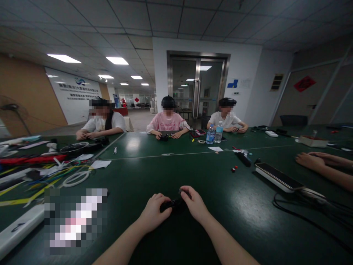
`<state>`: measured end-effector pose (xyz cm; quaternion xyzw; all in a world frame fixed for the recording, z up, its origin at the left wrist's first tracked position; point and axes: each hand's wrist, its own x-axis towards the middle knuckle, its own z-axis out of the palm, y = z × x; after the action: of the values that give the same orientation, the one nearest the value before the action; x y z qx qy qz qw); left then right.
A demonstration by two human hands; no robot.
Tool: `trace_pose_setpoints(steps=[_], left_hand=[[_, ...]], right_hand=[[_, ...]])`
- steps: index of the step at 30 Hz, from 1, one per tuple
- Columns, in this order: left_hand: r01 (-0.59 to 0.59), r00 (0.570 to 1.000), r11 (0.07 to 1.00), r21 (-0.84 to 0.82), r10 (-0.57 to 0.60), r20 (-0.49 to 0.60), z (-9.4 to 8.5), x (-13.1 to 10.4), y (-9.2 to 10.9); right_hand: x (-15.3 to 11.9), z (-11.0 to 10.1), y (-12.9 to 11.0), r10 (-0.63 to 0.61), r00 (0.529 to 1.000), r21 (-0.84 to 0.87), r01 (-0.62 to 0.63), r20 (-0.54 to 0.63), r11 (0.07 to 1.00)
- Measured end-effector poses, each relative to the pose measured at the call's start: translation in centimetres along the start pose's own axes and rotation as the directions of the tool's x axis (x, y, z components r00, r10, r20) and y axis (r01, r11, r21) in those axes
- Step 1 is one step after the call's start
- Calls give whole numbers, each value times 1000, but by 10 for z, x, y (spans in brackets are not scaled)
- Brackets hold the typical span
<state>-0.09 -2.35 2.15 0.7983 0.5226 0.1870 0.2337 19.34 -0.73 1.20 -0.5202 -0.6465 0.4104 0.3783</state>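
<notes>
Low in the middle of the head view, a small black object (pixel 174 203) rests at the green tabletop between my two hands. Its exact kind is hard to make out in the dim light. My left hand (pixel 154 212) is closed around its left end, thumb in front and fingers behind. With thumb and forefinger, my right hand (pixel 195 204) pinches a dark upper part at its right end. Whether that part is separate from the rest, I cannot tell.
A white power strip (pixel 22 228), a blurred-out patch and coiled cables (pixel 77 178) lie left. To the right are a phone on a white box (pixel 278 178), black cables and another person's hands (pixel 311 161). Three people sit opposite, behind two water bottles (pixel 214 134).
</notes>
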Motion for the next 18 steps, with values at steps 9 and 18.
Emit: trace_pose_setpoints(steps=[9, 18], left_hand=[[30, 1000, 999, -9, -30, 4, -4, -2, 5], [64, 998, 997, -50, -63, 23, -5, -4, 5]], right_hand=[[7, -10, 9, 50, 951, 192, 10, -307, 981], [10, -24, 14, 51, 885, 236, 67, -463, 969]])
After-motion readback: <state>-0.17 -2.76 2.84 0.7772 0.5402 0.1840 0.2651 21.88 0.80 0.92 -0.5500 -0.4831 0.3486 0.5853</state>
